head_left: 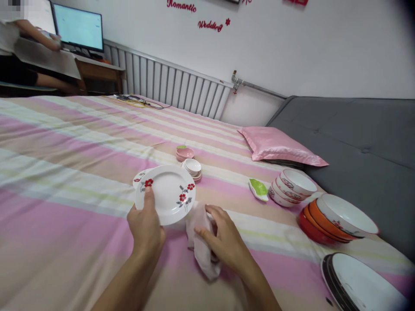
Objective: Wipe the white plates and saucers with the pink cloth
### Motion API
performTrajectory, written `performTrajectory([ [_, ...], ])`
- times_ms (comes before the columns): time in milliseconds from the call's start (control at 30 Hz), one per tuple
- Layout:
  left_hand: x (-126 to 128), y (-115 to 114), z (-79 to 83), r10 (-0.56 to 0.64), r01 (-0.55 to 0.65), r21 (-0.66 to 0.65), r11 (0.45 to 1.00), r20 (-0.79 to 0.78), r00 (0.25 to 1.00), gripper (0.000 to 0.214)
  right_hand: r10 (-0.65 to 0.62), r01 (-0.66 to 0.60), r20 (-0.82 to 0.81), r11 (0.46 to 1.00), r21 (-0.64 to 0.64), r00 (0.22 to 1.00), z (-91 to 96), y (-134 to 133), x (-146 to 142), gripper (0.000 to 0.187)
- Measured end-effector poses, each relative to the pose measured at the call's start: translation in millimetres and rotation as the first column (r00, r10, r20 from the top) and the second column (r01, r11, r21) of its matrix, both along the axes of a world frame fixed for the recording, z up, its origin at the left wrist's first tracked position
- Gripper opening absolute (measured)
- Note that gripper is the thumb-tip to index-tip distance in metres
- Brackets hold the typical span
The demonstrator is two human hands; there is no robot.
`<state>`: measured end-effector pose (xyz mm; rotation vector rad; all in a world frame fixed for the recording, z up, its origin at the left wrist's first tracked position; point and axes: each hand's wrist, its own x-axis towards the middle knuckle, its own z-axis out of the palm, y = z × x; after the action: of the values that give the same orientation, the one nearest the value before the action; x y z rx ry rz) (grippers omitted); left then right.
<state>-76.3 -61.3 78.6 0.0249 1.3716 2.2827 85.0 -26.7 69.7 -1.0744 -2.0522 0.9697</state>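
Firmly, the person's left hand [145,226] grips a white plate [168,196] with red flowers, thumb over its rim, raised above the striped bedsheet [65,216]. Just beside it, the right hand [225,237] grasps a pale pink cloth [197,235], fingers curled into the folds. Beyond the plate sit small white bowls [193,166] and pink bowls [185,153]. To the right lie a green leaf-shaped dish [258,188], stacked patterned bowls [288,190] and, nearer, dark-edged plates [363,280].
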Motion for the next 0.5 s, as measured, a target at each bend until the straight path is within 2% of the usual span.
performTrajectory([
  [67, 1, -1, 3.0, -0.013, 0.013, 0.0, 1.0, -0.002, 1.0, 0.042, -0.066, 0.069, -0.07, 0.997, 0.036, 0.995, 2.9, 0, 1, 0.044],
  [133, 7, -3, 6.1, -0.065, 0.065, -0.002, 0.998, 0.002, 0.998, 0.041, -0.132, 0.135, -0.175, 0.991, 0.007, 0.976, 5.3, -1, 1, 0.039],
  [167, 11, -4, 7.8, -0.108, 0.108, -0.006, 0.994, 0.011, 0.994, 0.039, -0.134, 0.127, -0.228, 0.991, -0.049, 0.964, 6.3, -1, 1, 0.038],
  [267, 25, -8, 13.1, -0.292, 0.294, -0.029, 0.955, 0.065, 0.954, 0.036, -0.076, -0.027, -0.384, 0.966, -0.256, 0.92, 8.3, -3, -2, 0.035],
  [333, 33, -10, 16.3, -0.438, 0.442, -0.045, 0.896, 0.074, 0.896, 0.037, -0.103, -0.053, -0.477, 0.951, -0.304, 0.873, 9.2, -3, -5, 0.033],
  [400, 35, -11, 18.3, -0.595, 0.594, -0.08, 0.801, 0.014, 0.804, 0.042, -0.177, -0.017, -0.552, 0.945, -0.327, 0.815, 9.5, 0, -6, 0.032],
  [467, 32, -11, 18.4, -0.723, 0.702, -0.18, 0.689, -0.099, 0.684, 0.049, -0.241, -0.021, -0.6, 0.918, -0.396, 0.763, 8.6, 7, -3, 0.032],
  [500, 30, -11, 18.0, -0.754, 0.713, -0.251, 0.655, -0.152, 0.639, 0.052, -0.286, -0.022, -0.617, 0.897, -0.442, 0.733, 7.7, 13, 0, 0.031],
])
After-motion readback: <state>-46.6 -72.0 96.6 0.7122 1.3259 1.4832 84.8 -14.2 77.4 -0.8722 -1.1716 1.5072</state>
